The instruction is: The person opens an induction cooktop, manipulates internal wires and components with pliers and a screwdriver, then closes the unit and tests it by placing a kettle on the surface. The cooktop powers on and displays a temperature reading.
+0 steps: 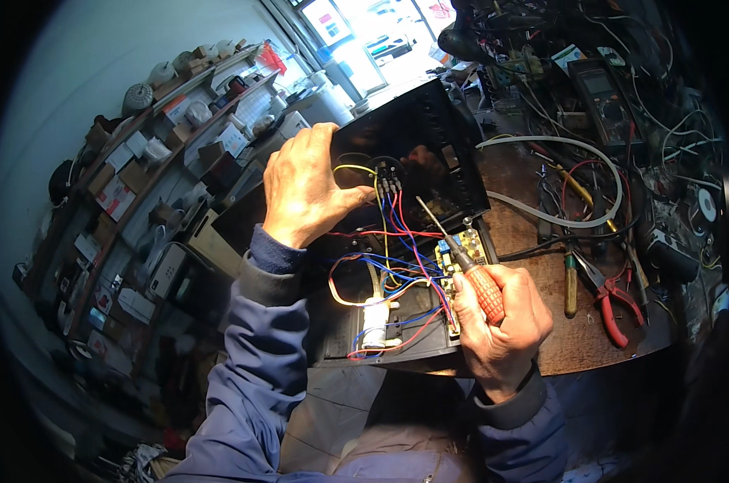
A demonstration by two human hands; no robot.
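An opened black plastic housing point(422, 351) lies across the table edge, with its raised half, a black cover point(417, 109), tilted up at the back. My left hand point(304, 189) grips the cover's left edge, thumb on the inner face beside a terminal block point(389, 174) with yellow, blue and red wires. My right hand point(505, 326) is closed round the red ribbed handle of a screwdriver point(479, 288). Its tip points up and left, apart from the terminal block. Below the shaft sits a green circuit board point(468, 249). A white cylindrical part point(373, 324) lies in the lower half among loose wires point(389, 270).
Right of the housing, red-handled pliers point(613, 310) and a tool with a yellowish handle point(571, 294) lie on the brown table point(542, 346). A grey cable loop point(622, 189) curves behind them, near a multimeter point(606, 105). Loaded shelves point(151, 169) line the left wall.
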